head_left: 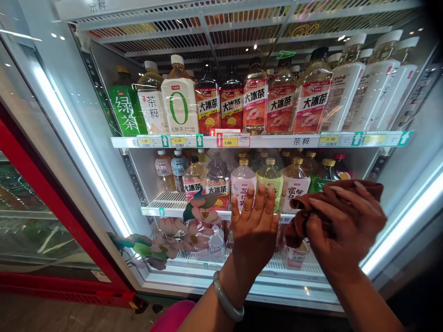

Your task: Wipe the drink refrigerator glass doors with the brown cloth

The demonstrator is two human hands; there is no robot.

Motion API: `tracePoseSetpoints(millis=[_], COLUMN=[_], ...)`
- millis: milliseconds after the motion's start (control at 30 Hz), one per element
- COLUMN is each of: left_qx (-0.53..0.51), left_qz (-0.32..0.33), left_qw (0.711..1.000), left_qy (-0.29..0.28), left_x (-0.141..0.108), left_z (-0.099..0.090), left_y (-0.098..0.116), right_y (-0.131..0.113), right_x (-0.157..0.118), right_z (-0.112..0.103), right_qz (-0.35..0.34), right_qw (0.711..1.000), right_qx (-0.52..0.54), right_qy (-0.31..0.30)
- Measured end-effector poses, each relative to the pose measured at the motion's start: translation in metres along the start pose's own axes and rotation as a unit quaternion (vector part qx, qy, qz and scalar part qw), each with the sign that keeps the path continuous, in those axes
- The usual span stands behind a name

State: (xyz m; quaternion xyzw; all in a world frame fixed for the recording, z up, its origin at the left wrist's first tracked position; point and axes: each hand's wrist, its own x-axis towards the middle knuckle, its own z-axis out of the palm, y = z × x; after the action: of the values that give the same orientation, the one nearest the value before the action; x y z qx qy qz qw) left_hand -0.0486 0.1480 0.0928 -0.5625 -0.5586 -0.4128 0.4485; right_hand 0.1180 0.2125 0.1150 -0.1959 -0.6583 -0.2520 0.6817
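Observation:
My left hand (pixel 254 226) is raised flat with its fingers stretched out, in front of the glass door of a drinks fridge; whether the palm touches the glass I cannot tell. A pale bangle (pixel 226 297) circles that wrist. To its right, my right hand (pixel 349 226) grips a crumpled brown cloth (pixel 360 186), which bunches out past the fingers toward the left. Behind the hands, inside the fridge, stand a pink-labelled bottle (pixel 243 177), a yellow-green bottle (pixel 270 175) and a cream-labelled bottle (pixel 295 184), partly hidden by my fingers.
Large tea bottles (pixel 179 99) line the upper shelf, with price tags along its edge (pixel 268 140). A flower decal (pixel 173 235) covers the lower left of the glass. At left stands a red-framed fridge (pixel 65 216). Lit strips (pixel 81 147) run down the sides.

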Motion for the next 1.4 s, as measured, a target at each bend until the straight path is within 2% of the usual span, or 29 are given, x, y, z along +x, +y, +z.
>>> tracePoseSetpoints(millis=[167,233,300,400,467,533,600,700,767,867,967,1033,1133,1267,1333,1400], left_qx=[-0.018,-0.02,-0.015,-0.01,-0.014,-0.014,-0.012,-0.011,-0.014,-0.015,-0.008,-0.006,-0.008,-0.017,-0.018,-0.016], left_qz=[-0.003,-0.003,-0.001,-0.001,-0.002,-0.004,-0.005,-0.006,-0.007,-0.004,-0.004,-0.005,-0.003,-0.005,-0.007,-0.007], left_qw=[0.999,0.999,1.0,1.0,1.0,1.0,1.0,1.0,0.999,1.0,1.0,1.0,1.0,0.999,1.0,1.0], left_qy=[0.029,0.029,0.023,0.019,0.016,0.013,0.014,0.027,0.032,0.027,0.018,0.016,0.015,0.028,0.025,0.019], left_x=[0.002,0.002,0.001,0.0,-0.001,-0.001,-0.001,0.0,0.001,0.0,-0.001,-0.001,-0.001,0.0,0.0,-0.001], left_z=[0.002,0.002,0.002,0.002,0.002,0.003,0.003,0.003,0.004,0.004,0.004,0.004,0.003,0.003,0.003,0.003], left_y=[0.0,0.0,0.0,0.0,0.0,0.0,0.0,0.001,0.001,0.001,0.001,0.001,0.001,0.001,0.002,0.002], right_y=[-0.022,-0.016,-0.001,0.023,0.03,0.026,0.011,-0.015,-0.022,-0.01,0.012,0.017,0.003,-0.027,-0.029,-0.019], right_x=[-0.019,-0.014,-0.003,0.013,0.015,0.008,-0.004,-0.019,-0.021,-0.01,0.005,0.007,-0.005,-0.025,-0.025,-0.018], right_z=[0.007,0.004,-0.002,-0.012,-0.014,-0.011,-0.004,0.004,0.005,-0.002,-0.01,-0.011,-0.005,0.005,0.005,0.001], right_qz=[-0.049,-0.084,-0.088,0.005,0.049,0.032,-0.008,-0.035,-0.061,-0.076,-0.01,0.026,0.014,-0.033,-0.059,-0.081], right_qw=[0.997,0.993,0.994,1.0,0.997,0.998,0.999,0.999,0.994,0.993,1.0,1.0,1.0,0.997,0.993,0.992], right_qx=[0.028,0.034,0.023,-0.012,-0.027,-0.033,-0.021,0.019,0.038,0.034,0.004,-0.009,-0.011,0.031,0.044,0.041], right_qy=[-0.06,-0.078,-0.061,0.027,0.049,0.038,0.026,-0.038,-0.078,-0.078,-0.018,0.01,0.0,-0.061,-0.089,-0.089])
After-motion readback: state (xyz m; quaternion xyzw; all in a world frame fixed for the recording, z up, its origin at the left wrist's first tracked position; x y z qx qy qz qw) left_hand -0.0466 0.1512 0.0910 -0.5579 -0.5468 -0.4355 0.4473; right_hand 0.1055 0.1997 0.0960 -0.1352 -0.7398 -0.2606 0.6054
